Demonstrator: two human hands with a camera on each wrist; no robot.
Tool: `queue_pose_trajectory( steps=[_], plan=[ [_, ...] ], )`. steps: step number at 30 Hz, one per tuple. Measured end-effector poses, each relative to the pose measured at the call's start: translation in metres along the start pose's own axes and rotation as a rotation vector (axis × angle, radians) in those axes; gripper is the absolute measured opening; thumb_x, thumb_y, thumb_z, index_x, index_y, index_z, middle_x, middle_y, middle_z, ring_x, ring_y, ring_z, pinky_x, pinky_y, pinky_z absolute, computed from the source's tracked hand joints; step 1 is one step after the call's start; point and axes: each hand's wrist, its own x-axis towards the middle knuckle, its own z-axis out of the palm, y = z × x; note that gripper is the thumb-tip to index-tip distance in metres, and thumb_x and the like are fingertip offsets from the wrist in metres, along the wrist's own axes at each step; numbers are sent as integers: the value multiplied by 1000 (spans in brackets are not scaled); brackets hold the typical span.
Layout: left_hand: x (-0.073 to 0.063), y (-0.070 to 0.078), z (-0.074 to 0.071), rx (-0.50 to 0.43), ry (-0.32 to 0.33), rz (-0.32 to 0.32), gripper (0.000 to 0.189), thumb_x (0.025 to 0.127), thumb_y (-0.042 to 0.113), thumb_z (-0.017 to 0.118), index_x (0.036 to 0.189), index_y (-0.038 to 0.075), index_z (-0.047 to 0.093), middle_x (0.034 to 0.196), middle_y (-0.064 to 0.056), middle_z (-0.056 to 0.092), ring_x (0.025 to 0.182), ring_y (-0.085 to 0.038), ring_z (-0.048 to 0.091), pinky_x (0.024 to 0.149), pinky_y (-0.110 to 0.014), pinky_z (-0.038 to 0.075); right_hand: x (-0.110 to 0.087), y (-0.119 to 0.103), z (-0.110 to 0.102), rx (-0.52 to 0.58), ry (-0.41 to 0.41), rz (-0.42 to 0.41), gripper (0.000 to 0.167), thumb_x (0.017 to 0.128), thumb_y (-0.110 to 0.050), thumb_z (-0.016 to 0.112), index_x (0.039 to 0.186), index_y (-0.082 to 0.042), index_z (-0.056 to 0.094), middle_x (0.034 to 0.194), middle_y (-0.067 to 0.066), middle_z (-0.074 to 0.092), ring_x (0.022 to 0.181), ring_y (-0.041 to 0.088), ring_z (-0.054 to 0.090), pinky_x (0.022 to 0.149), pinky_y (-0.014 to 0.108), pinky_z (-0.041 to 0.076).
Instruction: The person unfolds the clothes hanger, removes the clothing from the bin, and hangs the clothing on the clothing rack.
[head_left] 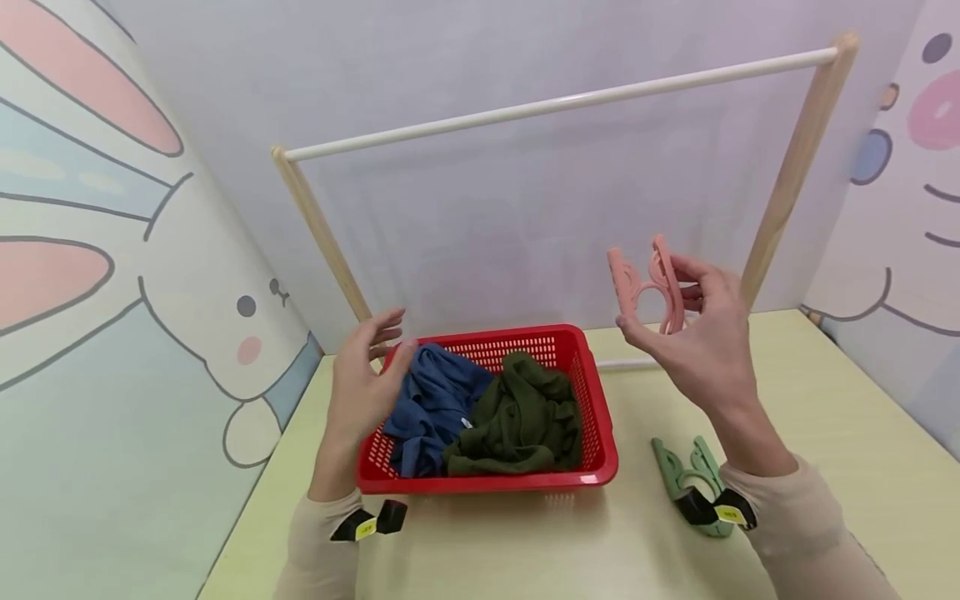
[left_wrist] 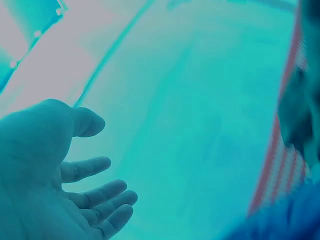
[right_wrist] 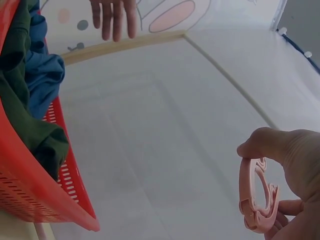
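Note:
My right hand [head_left: 705, 354] holds a pink folding clothes hanger [head_left: 622, 279] up in the air, right of the basket, thumb on one side and fingers on the other. In the right wrist view the pink hanger [right_wrist: 246, 185] is folded up. My left hand [head_left: 358, 387] hovers over the left end of the red basket [head_left: 600, 425], its fingers loosely bent and nothing in them; the left wrist view shows its bare palm. Inside the basket lie a crumpled blue garment [head_left: 427, 408] and a dark green garment [head_left: 521, 417]. A green folding hanger [head_left: 667, 467] lies on the table, partly behind my right wrist.
A drying rack with a white rail [head_left: 562, 104] and wooden posts [head_left: 795, 175] stands behind the basket. Its white lower bar [head_left: 626, 364] runs along the pale yellow table [head_left: 480, 550]. Walls with cartoon rabbits rise at both sides.

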Motion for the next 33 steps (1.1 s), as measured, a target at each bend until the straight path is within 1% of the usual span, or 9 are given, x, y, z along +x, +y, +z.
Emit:
queue_pose_trajectory(
  steps=[2,4,6,9,11,14,21,27,33],
  plan=[
    [7,15,9,-46,-22,33,51,109,20,74,157,10,62,151,-10,65,134,-29,66,109,-55,57,-1,0,1,2,-3,-14,90,82,-19,100,161,-12,57,144,12,56,110,18,51,85,27,42],
    [13,28,19,-85,-44,59,50,109,21,74,156,10,63,150,-10,66,133,-32,67,108,-55,58,-2,0,3,3,-6,-25,90,82,-20,100,161,-11,57,144,13,56,112,19,50,85,28,42],
    [17,38,29,-118,-60,72,48,109,22,73,154,11,64,148,-11,67,131,-31,68,107,-54,58,-4,-1,4,-1,-3,-32,90,82,-20,100,161,-12,56,144,13,57,112,19,50,85,28,42],
    [23,49,44,-156,-80,96,46,110,23,72,153,10,65,145,-12,69,128,-31,69,106,-53,59,-6,-3,6,-4,2,-34,90,82,-21,100,160,-11,56,143,14,57,113,20,50,86,29,42],
    [26,54,54,-181,-89,108,44,110,23,71,152,10,66,144,-11,69,127,-27,70,106,-52,60,-6,-5,7,-7,6,-38,90,82,-21,100,160,-11,57,144,14,57,113,20,50,87,28,42],
    [29,60,68,-216,-107,127,45,110,23,70,152,8,66,144,-11,70,125,-27,70,106,-51,60,-7,-8,8,-8,8,-53,89,82,-20,99,159,-8,56,144,15,57,114,20,50,90,28,41],
    [31,72,93,-270,-143,129,45,109,24,71,150,8,67,143,-10,71,123,-25,71,105,-47,60,-10,-11,13,-13,-7,-77,89,83,-19,98,159,-6,54,147,16,54,116,23,51,94,32,42],
    [31,79,104,-300,-145,129,44,108,24,71,149,7,68,139,-11,73,119,-25,71,103,-46,61,-11,-14,14,-24,-3,-90,90,83,-20,98,160,-6,54,148,17,54,118,26,53,95,35,42],
    [25,81,111,-329,-149,93,42,107,24,71,146,6,70,133,-11,76,116,-25,73,100,-44,62,-13,-16,15,-25,-16,-107,89,83,-20,97,160,-6,55,148,16,55,117,29,56,95,35,43]
  ],
)
